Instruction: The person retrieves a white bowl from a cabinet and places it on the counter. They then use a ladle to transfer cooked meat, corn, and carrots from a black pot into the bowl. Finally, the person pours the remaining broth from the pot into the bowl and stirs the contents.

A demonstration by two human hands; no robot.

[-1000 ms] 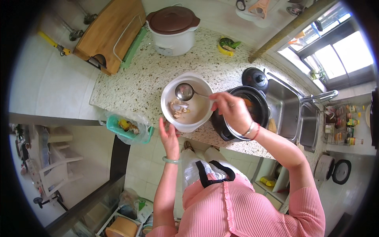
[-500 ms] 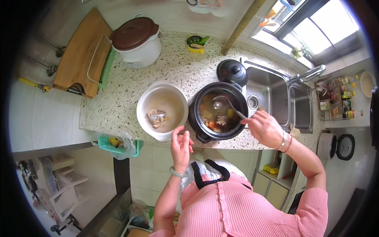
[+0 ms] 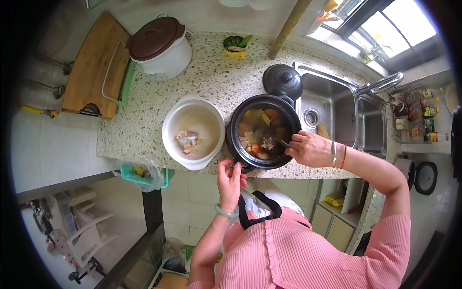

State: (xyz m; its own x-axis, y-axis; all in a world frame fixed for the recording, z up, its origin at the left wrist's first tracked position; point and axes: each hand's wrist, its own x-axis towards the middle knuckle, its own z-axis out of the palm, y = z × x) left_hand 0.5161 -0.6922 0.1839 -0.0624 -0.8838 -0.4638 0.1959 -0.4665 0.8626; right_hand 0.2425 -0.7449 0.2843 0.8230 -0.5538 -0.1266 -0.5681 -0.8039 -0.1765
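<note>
By the speckled counter (image 3: pixel 211 62) edge, your right hand (image 3: pixel 314 149) clasps a ladle (image 3: pixel 283 141) in the round pot (image 3: pixel 231 137); left hand (image 3: pixel 229 182), grip unclear.

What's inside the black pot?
The pot holds broth, corn, orange chunks and meat. The ladle's handle dips in; its bowl can't be made out, and the pot's bottom is covered.

A pink ribbed top (image 3: pixel 317 248) with short sleeves (image 3: pixel 391 241) and a buttoned front (image 3: pixel 269 250) is worn with white trousers (image 3: pixel 291 198) and a black strap (image 3: pixel 275 207), the left wrist (image 3: pixel 228 203) being ringed by a pale green bangle (image 3: pixel 224 212), the right by a silvery bangle (image 3: pixel 333 155) and red cord (image 3: pixel 344 157).
</note>
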